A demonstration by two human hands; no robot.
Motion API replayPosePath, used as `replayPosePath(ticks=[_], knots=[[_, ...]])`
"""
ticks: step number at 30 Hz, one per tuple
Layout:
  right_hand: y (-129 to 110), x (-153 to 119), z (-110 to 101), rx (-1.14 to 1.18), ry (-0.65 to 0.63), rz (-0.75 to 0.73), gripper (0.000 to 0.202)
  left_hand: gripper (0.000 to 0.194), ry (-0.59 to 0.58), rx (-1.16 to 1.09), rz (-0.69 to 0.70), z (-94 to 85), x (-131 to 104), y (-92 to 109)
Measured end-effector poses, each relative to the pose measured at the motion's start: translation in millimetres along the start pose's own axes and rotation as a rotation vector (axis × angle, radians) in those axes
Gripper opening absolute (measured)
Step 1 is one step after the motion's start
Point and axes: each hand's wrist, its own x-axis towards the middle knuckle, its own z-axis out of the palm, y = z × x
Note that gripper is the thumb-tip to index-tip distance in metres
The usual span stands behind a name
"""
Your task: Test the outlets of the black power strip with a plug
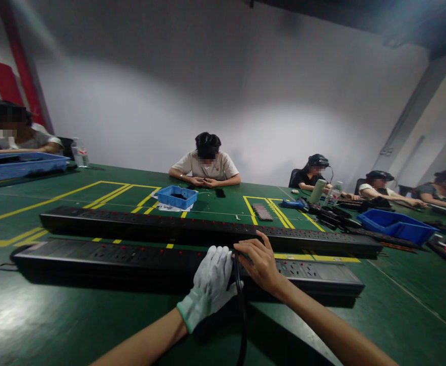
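Observation:
A long black power strip with red-dotted sockets lies across the table in front of me. My left hand, in a white glove with a green cuff, grips its middle, fingers over the top and thumb toward the front. Just to the right, my bare right hand bends its fingers around the upper end of a black cord. The cord hangs down between my hands and leaves the view at the bottom. Its end at the sockets is hidden by my fingers.
Behind lies a second black power strip. Farther off are a small blue basket, a phone and a larger blue bin. Another blue basket stands at left. Several people sit around the green table.

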Motion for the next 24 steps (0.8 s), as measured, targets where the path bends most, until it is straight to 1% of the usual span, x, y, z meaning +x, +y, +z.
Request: replayPosePath(ticks=[4, 9, 17, 21, 24], knots=[[12, -4, -2, 0.025, 0.008, 0.007, 0.016, 0.065, -0.034, -0.004, 0.012, -0.8, 1, 1], [28, -9, -2, 0.066, 0.037, 0.057, 0.011, 0.066, -0.04, -0.01, 0.006, -3.8, 4, 2], [20, -10, -11, 0.153, -0.047, 0.024, 0.014, 0.063, -0.007, -0.039, 0.008, -5.2, 5, 0], [18, -13, -9, 0.164, -0.016, 0.032, 0.013, 0.062, -0.002, -0.046, 0.014, -5.4, 6, 0], [15, -18, -7, 0.162, 0.031, 0.039, 0.019, 0.064, -0.015, -0.047, 0.022, -7.2, 8, 1]])
